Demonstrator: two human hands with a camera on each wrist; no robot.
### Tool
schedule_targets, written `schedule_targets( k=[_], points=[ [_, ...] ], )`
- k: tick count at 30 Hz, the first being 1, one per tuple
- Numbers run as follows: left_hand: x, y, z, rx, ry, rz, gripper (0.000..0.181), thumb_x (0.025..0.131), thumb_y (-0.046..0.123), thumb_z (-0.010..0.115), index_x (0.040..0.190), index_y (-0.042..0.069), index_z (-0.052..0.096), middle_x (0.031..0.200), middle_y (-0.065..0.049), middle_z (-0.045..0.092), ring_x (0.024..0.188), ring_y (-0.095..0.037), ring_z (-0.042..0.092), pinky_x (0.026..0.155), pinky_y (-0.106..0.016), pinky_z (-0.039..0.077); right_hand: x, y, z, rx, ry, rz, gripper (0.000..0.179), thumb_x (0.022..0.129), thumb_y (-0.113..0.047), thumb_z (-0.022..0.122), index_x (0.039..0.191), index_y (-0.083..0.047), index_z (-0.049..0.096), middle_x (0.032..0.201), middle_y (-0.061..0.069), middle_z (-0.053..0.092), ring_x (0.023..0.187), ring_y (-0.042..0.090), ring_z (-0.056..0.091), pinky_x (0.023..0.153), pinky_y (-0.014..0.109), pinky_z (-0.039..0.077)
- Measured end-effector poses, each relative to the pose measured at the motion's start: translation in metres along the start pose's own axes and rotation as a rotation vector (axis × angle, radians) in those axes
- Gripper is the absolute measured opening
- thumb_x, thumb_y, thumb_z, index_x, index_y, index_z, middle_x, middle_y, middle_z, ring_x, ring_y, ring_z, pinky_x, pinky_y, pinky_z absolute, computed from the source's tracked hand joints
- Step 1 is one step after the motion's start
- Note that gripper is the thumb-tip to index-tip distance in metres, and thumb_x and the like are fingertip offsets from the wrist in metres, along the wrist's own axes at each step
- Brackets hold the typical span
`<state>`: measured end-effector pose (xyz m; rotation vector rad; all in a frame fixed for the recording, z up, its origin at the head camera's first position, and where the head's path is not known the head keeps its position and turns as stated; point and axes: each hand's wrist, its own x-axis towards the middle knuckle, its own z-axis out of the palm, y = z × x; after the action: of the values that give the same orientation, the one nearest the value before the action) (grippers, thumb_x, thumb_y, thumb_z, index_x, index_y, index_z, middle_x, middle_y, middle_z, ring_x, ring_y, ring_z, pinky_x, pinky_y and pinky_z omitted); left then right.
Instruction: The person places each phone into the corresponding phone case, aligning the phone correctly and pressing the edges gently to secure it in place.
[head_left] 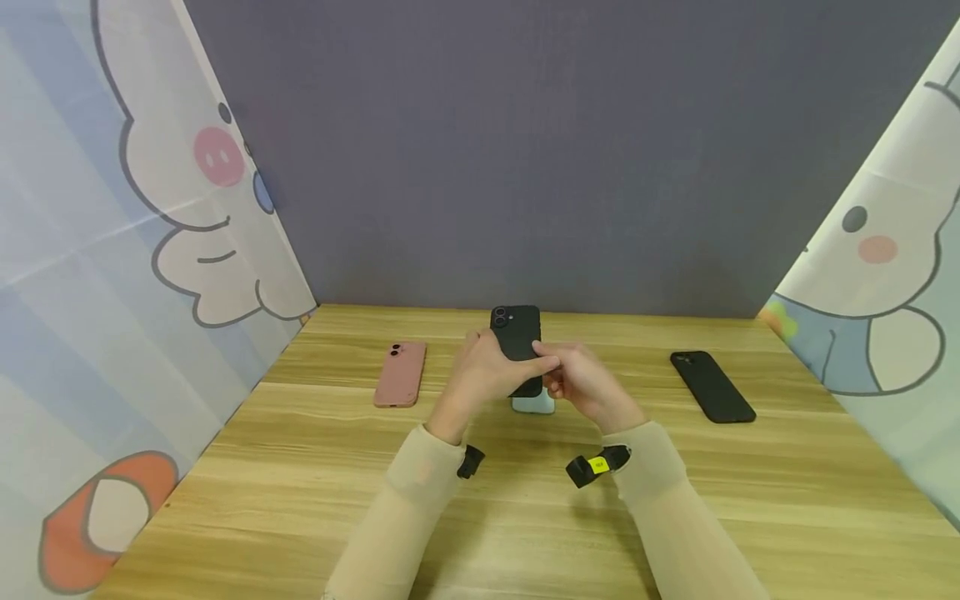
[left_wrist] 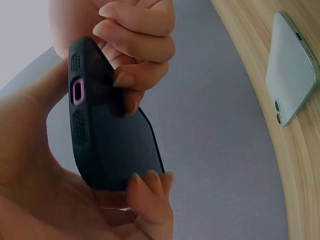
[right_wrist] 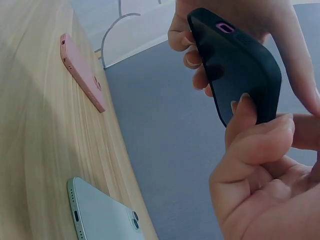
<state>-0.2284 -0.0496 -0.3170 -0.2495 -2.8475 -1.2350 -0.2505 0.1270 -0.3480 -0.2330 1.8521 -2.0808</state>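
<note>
Both hands hold a phone in a black case (head_left: 517,329) above the table, its camera side showing in the head view. My left hand (head_left: 486,367) grips it from the left, thumb across the back. At the phone's lower right edge, my right hand (head_left: 588,385) pinches the corner. The dark glossy front (left_wrist: 125,145) faces the wrist cameras, with the right hand's fingertips touching it in the right wrist view. A pink-rimmed port (right_wrist: 225,27) shows through the case's bottom edge. Partly hidden beneath the held phone lies a pale mint phone (head_left: 534,406).
A pink phone (head_left: 401,375) lies on the wooden table (head_left: 300,483) to the left, camera side up. Farther right is a black phone or case (head_left: 712,386). A grey panel (head_left: 525,150) rises behind the table, with printed cartoon curtains (head_left: 60,250) at both sides.
</note>
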Motion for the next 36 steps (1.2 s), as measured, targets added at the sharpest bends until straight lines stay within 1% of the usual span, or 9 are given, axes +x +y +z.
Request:
schedule_targets(
  k=[6,11,15,19,21,24,26,31,36],
  points=[
    [0.003,-0.001,0.003,0.131,-0.049,-0.06,0.089,0.072,0.067,0.082,0.128,0.0,0.063,0.123,-0.015,0.058,0.101,-0.025,0.049,0.079,-0.039,0.049,0.002,0.002,-0.001,-0.034,-0.03,0.027,0.04,0.106,-0.026,0.055,0.069,-0.014,0.064,0.059,-0.002,0.048,0.052,0.011,0.041,0.053,0.024,0.038],
    [0.004,-0.005,0.003,0.181,-0.099,-0.094,0.088,0.075,0.062,0.081,0.128,-0.005,0.06,0.127,-0.02,0.053,0.086,-0.027,0.056,0.067,-0.036,0.05,0.002,0.0,-0.001,-0.114,-0.047,0.064,0.042,0.105,-0.026,0.056,0.065,-0.013,0.056,0.06,-0.001,0.05,0.052,0.012,0.045,0.054,0.026,0.042],
    [0.006,-0.007,0.002,0.192,-0.111,-0.078,0.069,0.078,0.056,0.079,0.112,-0.003,0.066,0.103,-0.016,0.06,0.068,-0.024,0.056,0.056,-0.033,0.047,0.003,0.001,-0.003,-0.188,-0.083,0.074,0.041,0.106,-0.028,0.055,0.069,-0.012,0.059,0.06,0.0,0.052,0.053,0.013,0.047,0.057,0.029,0.043],
    [0.008,-0.01,0.002,0.216,-0.118,-0.066,0.054,0.079,0.053,0.077,0.092,0.002,0.066,0.085,-0.011,0.056,0.059,-0.02,0.048,0.049,-0.031,0.039,0.004,0.002,-0.005,-0.241,-0.11,0.073,0.039,0.107,-0.03,0.054,0.074,-0.011,0.062,0.063,0.001,0.053,0.054,0.013,0.048,0.058,0.029,0.043],
    [0.009,-0.012,0.002,0.231,-0.127,-0.075,0.057,0.078,0.054,0.077,0.096,0.002,0.066,0.092,-0.013,0.057,0.06,-0.021,0.049,0.049,-0.031,0.039,0.004,0.002,-0.007,-0.258,-0.118,0.069,0.037,0.107,-0.03,0.054,0.077,-0.01,0.064,0.067,0.001,0.057,0.055,0.012,0.049,0.058,0.029,0.044],
    [0.011,-0.015,0.001,0.259,-0.147,-0.09,0.069,0.078,0.057,0.078,0.113,-0.001,0.065,0.108,-0.017,0.057,0.067,-0.022,0.052,0.052,-0.032,0.042,0.003,0.001,-0.012,-0.286,-0.115,0.059,0.034,0.107,-0.029,0.053,0.085,-0.008,0.068,0.075,0.001,0.061,0.056,0.011,0.049,0.057,0.027,0.043],
    [0.014,-0.019,0.0,0.271,-0.172,-0.101,0.069,0.078,0.056,0.078,0.113,-0.002,0.067,0.107,-0.016,0.059,0.068,-0.022,0.052,0.052,-0.032,0.042,0.002,0.001,-0.017,-0.318,-0.103,0.056,0.033,0.107,-0.029,0.053,0.091,-0.006,0.069,0.078,0.002,0.062,0.057,0.011,0.048,0.056,0.026,0.043],
    [0.02,-0.03,-0.004,0.3,-0.253,-0.133,0.046,0.078,0.052,0.078,0.081,0.007,0.068,0.078,-0.007,0.057,0.061,-0.019,0.048,0.052,-0.031,0.038,0.001,0.005,-0.034,-0.421,-0.053,0.087,0.033,0.106,-0.027,0.053,0.096,-0.001,0.069,0.078,0.004,0.059,0.057,0.012,0.045,0.055,0.027,0.04],
    [0.024,-0.042,-0.005,0.315,-0.284,-0.158,0.045,0.08,0.049,0.078,0.066,0.013,0.056,0.066,-0.001,0.045,0.056,-0.017,0.041,0.05,-0.03,0.034,-0.004,0.008,-0.048,-0.501,-0.027,0.1,0.031,0.106,-0.023,0.051,0.091,-0.001,0.067,0.077,0.005,0.058,0.057,0.013,0.045,0.056,0.028,0.038]
  ],
)
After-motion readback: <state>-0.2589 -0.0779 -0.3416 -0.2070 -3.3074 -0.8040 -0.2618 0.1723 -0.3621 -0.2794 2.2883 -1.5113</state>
